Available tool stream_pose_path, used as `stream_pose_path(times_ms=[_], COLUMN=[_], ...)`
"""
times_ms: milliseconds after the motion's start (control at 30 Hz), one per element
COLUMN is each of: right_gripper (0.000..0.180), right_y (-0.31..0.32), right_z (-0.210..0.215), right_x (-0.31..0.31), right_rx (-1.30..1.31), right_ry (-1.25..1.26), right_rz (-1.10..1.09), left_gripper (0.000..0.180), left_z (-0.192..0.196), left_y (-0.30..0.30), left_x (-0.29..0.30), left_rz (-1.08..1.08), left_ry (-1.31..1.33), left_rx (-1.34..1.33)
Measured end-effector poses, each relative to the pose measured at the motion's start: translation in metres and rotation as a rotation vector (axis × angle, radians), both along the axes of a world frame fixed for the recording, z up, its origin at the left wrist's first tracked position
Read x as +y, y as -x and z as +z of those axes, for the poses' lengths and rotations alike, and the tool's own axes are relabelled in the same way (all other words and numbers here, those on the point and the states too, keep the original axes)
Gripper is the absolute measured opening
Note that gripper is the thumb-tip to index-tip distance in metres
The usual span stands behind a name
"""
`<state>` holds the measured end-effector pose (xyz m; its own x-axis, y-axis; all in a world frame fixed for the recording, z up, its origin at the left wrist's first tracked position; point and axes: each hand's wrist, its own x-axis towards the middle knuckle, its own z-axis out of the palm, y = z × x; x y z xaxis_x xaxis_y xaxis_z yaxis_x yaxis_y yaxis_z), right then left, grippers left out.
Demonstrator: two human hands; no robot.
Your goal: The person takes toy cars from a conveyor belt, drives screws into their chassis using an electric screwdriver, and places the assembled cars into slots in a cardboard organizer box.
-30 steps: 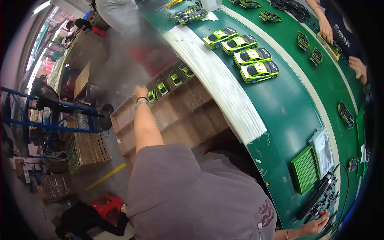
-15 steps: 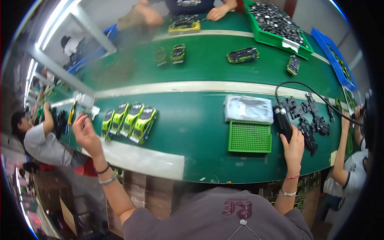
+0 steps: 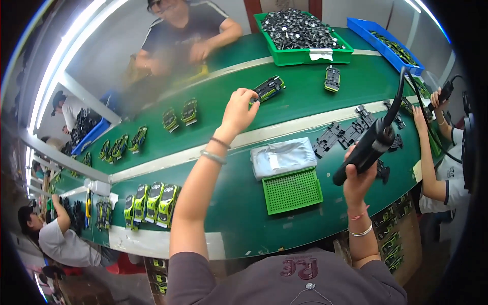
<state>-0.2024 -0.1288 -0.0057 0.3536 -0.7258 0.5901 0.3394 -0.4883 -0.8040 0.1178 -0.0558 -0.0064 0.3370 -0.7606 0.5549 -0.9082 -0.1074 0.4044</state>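
My left hand (image 3: 239,111) is stretched across the far green bench. Its bent fingers close on the near end of a black and lime-green toy car (image 3: 271,89), which lies wheels up. In my right hand (image 3: 358,185) is a black electric screwdriver (image 3: 367,152), lifted over the near bench, its cord running up and behind. Several black toy car chassis parts (image 3: 352,134) lie beyond and beside that hand, some partly hidden by the tool.
A green perforated tray (image 3: 293,191) and a pale wrapped bundle (image 3: 283,156) sit between my arms. Lime-green car bodies (image 3: 154,203) stand at left. Across the bench are a heaped green bin (image 3: 315,56), a blue bin (image 3: 356,25), another upturned car (image 3: 332,79) and a person (image 3: 188,40).
My left hand has moved from the near left to the upturned car on the far bench. My right hand has lifted the screwdriver. The view has shifted.
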Motion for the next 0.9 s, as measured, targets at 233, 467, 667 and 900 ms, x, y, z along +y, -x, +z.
stream_pose_path(times_ms=[233, 467, 667, 900], right_gripper=[0.063, 0.046, 0.053, 0.07], right_y=[-0.006, 0.002, 0.005, 0.007], right_z=[-0.022, -0.027, -0.036, -0.043], right_x=[-0.009, -0.016, -0.011, -0.019], right_rx=[-0.096, -0.107, -0.101, -0.085], right_ry=[-0.097, 0.015, 0.035, -0.024], right_rz=[0.002, 0.158, 0.144, 0.202], left_gripper=[0.031, 0.045, 0.045, 0.043], left_z=[-0.026, -0.035, -0.04, -0.017], left_y=[-0.014, -0.027, -0.026, 0.008], left_x=[-0.071, -0.099, -0.1, -0.064], left_rz=[0.024, 0.009, 0.031, -0.112], left_ry=[-0.032, -0.085, -0.17, -0.126], left_rx=[0.005, 0.0, 0.076, 0.091])
